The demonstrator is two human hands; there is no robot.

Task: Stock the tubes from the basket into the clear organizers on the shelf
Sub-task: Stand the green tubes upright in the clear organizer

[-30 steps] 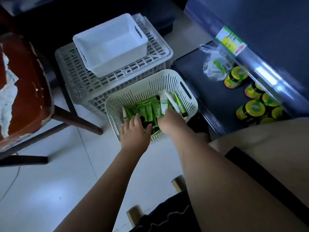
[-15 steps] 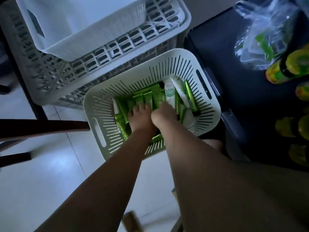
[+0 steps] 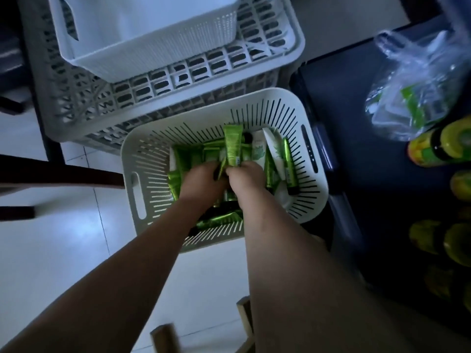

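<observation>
Left hand (image 3: pixel 204 180) and right hand (image 3: pixel 246 177), side by side in the basket (image 3: pixel 293 98), clutch tubes (image 3: pixel 232 143); bunch them squarely before lifting out.

Fingers (image 3: pixel 211 169) — half hidden among tubes (image 3: pixel 232 145)

green tubes (image 3: pixel 288 159) jumbled in white slotted basket (image 3: pixel 254 103); one tube (image 3: pixel 232 145) raised upright above heap; white tubes (image 3: pixel 258 149) at right

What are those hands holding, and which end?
The right hand grips a green tube by its lower end, in the basket. The left hand curls among other tubes; what it holds cannot be told.
</observation>
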